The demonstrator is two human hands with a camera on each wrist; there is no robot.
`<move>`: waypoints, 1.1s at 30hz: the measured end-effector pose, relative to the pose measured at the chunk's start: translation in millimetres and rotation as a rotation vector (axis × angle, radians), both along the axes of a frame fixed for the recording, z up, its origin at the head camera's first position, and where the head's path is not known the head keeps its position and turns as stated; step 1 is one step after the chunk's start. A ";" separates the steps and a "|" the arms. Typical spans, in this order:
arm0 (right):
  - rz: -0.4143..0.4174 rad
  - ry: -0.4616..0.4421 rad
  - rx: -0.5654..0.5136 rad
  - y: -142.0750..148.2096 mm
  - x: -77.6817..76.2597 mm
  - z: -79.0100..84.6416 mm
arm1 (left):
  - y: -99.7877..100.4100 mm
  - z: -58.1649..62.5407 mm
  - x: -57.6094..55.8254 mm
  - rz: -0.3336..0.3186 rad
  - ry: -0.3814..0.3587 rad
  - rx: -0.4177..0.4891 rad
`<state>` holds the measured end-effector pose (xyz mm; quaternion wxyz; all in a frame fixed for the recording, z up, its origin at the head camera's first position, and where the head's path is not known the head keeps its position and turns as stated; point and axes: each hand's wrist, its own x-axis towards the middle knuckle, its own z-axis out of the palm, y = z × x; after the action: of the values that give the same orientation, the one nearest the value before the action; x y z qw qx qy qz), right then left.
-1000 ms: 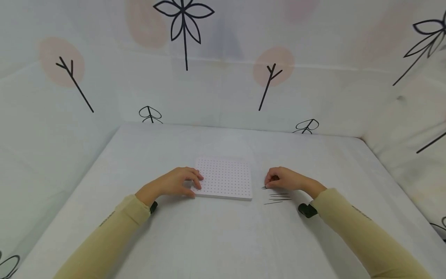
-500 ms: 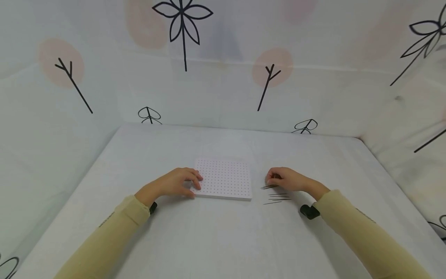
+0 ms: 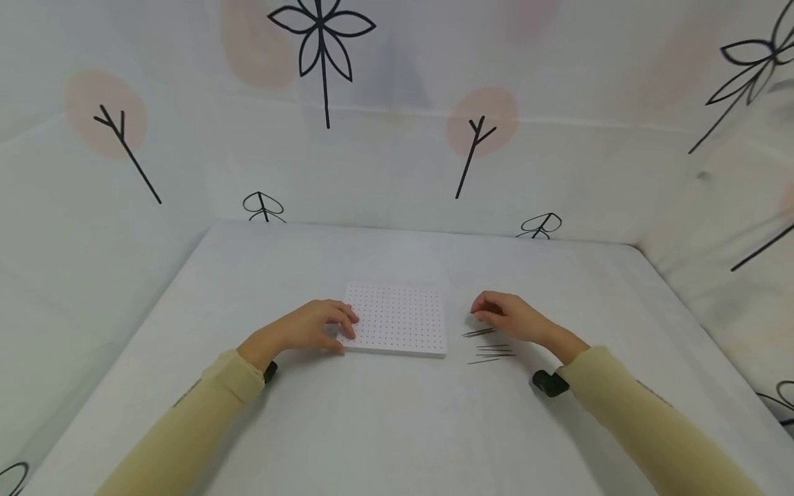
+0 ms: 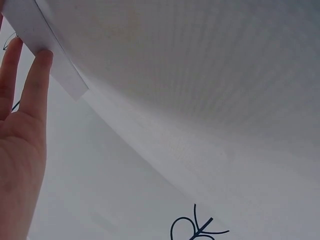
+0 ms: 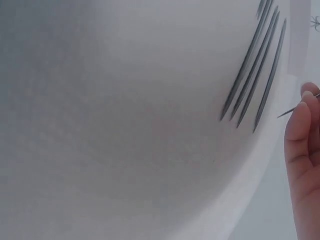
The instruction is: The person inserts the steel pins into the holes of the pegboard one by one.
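A white board with a grid of small holes lies flat on the table. My left hand rests at its left side, fingers over the edge and thumb by the near corner. In the left wrist view, straight fingers touch the side wall of the board. My right hand is raised a little, right of the board. Its thumb and fingertips pinch a thin dark stick, whose pointed end sticks out. Several similar dark pointed sticks lie below that hand in the right wrist view.
A white cloth covers the table. Behind it hangs a pale curtain with printed plants. Dark camera mounts, such as the right one, sit under both wrists.
My right hand has lifted slightly up and away from the row of sticks, with one stick in its fingertips. The left hand stays on the board. The head view has shifted slightly.
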<state>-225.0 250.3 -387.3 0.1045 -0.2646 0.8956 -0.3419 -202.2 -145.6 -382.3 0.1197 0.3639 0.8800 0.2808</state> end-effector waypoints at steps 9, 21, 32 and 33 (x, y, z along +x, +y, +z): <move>-0.058 -0.019 -0.119 -24.7 28.9 38.2 | -0.8 0.0 0.2 0.000 0.001 0.007; -0.051 -0.064 -0.263 -23.8 15.6 6.7 | -2.7 -5.2 1.5 0.017 -0.019 0.016; -0.025 -0.040 -0.308 -41.7 27.8 21.3 | -1.8 -5.6 0.7 -0.005 0.020 0.021; -0.025 -0.038 -0.306 -43.7 30.0 24.9 | -1.8 -5.2 0.6 -0.005 0.020 0.020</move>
<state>-195.0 206.6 -362.5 0.0754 -0.2598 0.8341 -0.4807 -201.6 -147.4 -387.6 0.1077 0.3701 0.8774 0.2856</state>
